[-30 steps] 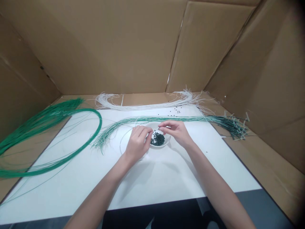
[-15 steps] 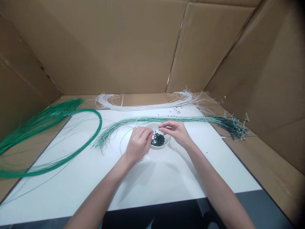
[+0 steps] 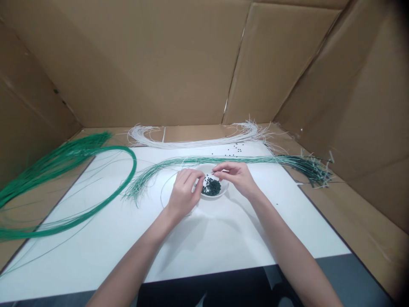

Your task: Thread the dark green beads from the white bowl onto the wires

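Note:
Over a small white bowl (image 3: 225, 187) my two hands face each other, fingertips a short gap apart. Dark green beads (image 3: 211, 186) lie heaped inside the bowl. My left hand (image 3: 185, 192) is closed in a pinch at the bowl's left rim. A thin cord (image 3: 161, 192) loops out beside and behind it and seems to run into its fingers. Thumb and forefinger of my right hand (image 3: 236, 177) are pinched above the bowl's right side; something tiny and pale shows at their tips, too small to name.
Behind the bowl lies a bundle of green-and-white cords (image 3: 204, 160) with dark beaded ends (image 3: 315, 170). White cords (image 3: 198, 143) lie farther back. A big green cord coil (image 3: 132, 166) is at left. Loose beads (image 3: 234, 149) dot the white board (image 3: 128, 256). Cardboard walls (image 3: 153, 64) enclose the space.
My left hand has shifted very slightly left, widening the gap between my fingertips a little. My right hand stays almost in place. Bowl and cord bundles have not moved.

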Action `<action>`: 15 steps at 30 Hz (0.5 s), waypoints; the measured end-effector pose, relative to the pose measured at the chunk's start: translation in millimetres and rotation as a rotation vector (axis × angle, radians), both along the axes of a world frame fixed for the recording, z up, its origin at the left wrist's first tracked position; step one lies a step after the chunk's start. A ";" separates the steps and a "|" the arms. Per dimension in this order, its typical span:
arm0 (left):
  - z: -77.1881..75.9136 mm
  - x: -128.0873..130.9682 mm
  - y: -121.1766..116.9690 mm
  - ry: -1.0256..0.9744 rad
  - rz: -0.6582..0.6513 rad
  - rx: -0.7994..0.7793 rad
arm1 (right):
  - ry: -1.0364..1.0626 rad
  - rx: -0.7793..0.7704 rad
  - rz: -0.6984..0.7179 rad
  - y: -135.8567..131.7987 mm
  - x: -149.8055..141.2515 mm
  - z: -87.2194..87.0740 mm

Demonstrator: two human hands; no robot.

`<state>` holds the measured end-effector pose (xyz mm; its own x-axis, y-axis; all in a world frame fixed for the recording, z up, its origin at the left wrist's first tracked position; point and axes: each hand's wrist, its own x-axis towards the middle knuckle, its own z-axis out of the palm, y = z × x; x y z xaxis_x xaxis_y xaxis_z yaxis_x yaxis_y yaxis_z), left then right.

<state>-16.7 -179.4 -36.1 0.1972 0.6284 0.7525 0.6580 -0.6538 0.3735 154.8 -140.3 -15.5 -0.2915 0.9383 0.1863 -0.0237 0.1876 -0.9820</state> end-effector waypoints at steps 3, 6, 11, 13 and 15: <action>-0.2 0.1 0.7 -0.001 0.006 0.002 | 0.006 -0.003 0.001 -0.5 0.0 0.5; -0.3 0.0 1.1 -0.002 0.008 0.001 | 0.004 -0.003 0.001 -0.8 0.0 0.9; -0.3 0.0 0.4 -0.004 0.006 -0.006 | -0.005 -0.004 0.002 -0.7 -0.2 1.4; -0.3 0.1 0.1 -0.011 0.007 -0.001 | -0.003 -0.003 0.002 -0.8 -0.2 1.4; -0.3 0.1 0.2 -0.017 0.007 0.002 | -0.001 -0.003 0.005 -1.1 -0.2 1.3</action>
